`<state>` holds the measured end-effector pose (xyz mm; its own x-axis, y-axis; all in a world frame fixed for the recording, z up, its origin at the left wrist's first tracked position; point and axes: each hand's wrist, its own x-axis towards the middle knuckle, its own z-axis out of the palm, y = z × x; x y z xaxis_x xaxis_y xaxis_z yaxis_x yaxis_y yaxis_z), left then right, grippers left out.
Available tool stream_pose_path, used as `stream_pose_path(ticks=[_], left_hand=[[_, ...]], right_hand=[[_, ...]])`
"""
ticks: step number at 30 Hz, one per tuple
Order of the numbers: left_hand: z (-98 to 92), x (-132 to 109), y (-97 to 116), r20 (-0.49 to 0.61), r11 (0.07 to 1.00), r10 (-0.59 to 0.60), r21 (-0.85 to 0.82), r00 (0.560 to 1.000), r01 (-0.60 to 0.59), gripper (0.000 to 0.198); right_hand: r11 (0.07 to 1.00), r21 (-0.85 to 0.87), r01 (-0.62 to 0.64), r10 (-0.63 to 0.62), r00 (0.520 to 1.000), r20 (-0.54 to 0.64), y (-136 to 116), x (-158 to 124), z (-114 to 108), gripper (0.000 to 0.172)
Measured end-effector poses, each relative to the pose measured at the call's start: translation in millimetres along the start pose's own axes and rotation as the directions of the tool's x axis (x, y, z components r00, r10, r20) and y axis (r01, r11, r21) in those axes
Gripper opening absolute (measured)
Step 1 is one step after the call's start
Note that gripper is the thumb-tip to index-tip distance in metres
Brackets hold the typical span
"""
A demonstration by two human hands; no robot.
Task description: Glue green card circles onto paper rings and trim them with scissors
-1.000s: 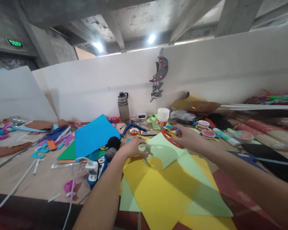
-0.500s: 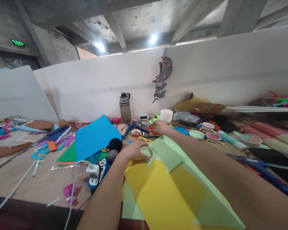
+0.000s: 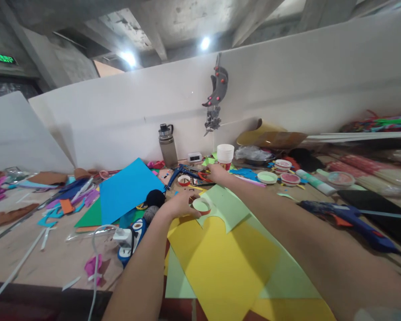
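Note:
My left hand [image 3: 181,205] pinches a short ring cut from a paper cup [image 3: 205,211], its rim pale and its side reddish, over the light green paper [image 3: 225,203]. That sheet has a curved cut-out and lies on yellow paper [image 3: 220,263]. Farther off, my right hand [image 3: 217,173] has its fingers closed at the orange handle of a pair of scissors [image 3: 204,177]; the fingertips are partly hidden. Another red-and-white ring [image 3: 183,180] sits between the hands and the blue-handled tool [image 3: 174,174].
Behind stand a grey bottle [image 3: 167,146], a small white clock [image 3: 194,157] and stacked paper cups [image 3: 225,154]. Blue card [image 3: 130,189] and a power strip [image 3: 133,243] with a white cable lie left. A blue glue gun [image 3: 357,220] lies right, beneath my right forearm's far side.
My left hand tilts the ring flatter, lowering it closer to the green paper. My right hand has shifted slightly onto the orange handle. The whole view has turned a little right.

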<state>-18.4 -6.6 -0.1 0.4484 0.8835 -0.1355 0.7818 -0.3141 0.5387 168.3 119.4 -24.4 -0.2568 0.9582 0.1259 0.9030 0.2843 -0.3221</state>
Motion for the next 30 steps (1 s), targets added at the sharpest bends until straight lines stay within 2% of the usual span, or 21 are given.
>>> stream_pose_path(ticks=[3,5,8,11,14,20,23,30], left_hand=[[-2.9,-0.2,-4.1,-0.025,0.999,0.046,-0.024,0.999,-0.047,0.069],[-4.4,0.6,-8.3,-0.066,0.997,0.068,-0.035,0.996,-0.070,0.061],[-3.8,3.3,-13.7,-0.145,1.000,0.026,0.011,0.989,-0.025,0.044],[-0.6,5.2,-14.5,-0.175,0.998,0.003,0.069,0.984,0.009,0.030],[1.7,4.2,-12.0,-0.164,0.996,-0.009,0.084,0.986,0.023,0.019],[-2.6,-2.0,-10.4,-0.119,0.995,-0.051,0.076,0.992,0.060,0.020],[-4.7,-4.4,-10.4,-0.093,0.995,-0.074,0.056,0.993,0.080,0.020],[-4.6,-8.7,-9.6,0.045,0.989,-0.139,-0.034,0.989,0.141,0.024]], right_hand=[[0.999,0.042,0.023,-0.021,0.998,-0.053,-9.3,-14.9,-9.5,0.035],[0.991,0.094,0.091,-0.084,0.994,-0.077,-15.5,-32.8,-15.3,0.032],[0.953,0.202,0.226,-0.216,0.974,-0.068,-21.0,-69.7,-20.3,0.024],[0.910,0.287,0.300,-0.298,0.953,-0.054,-21.2,-106.9,-18.0,0.036],[0.882,0.344,0.322,-0.330,0.943,-0.037,-20.5,-130.3,-9.6,0.048],[0.846,0.420,0.328,-0.355,0.935,-0.015,-20.9,-140.0,-0.6,0.036],[0.840,0.433,0.328,-0.355,0.935,-0.020,-20.5,-141.3,-3.3,0.038],[0.845,0.405,0.350,-0.377,0.926,-0.012,-23.0,-145.6,1.0,0.039]])
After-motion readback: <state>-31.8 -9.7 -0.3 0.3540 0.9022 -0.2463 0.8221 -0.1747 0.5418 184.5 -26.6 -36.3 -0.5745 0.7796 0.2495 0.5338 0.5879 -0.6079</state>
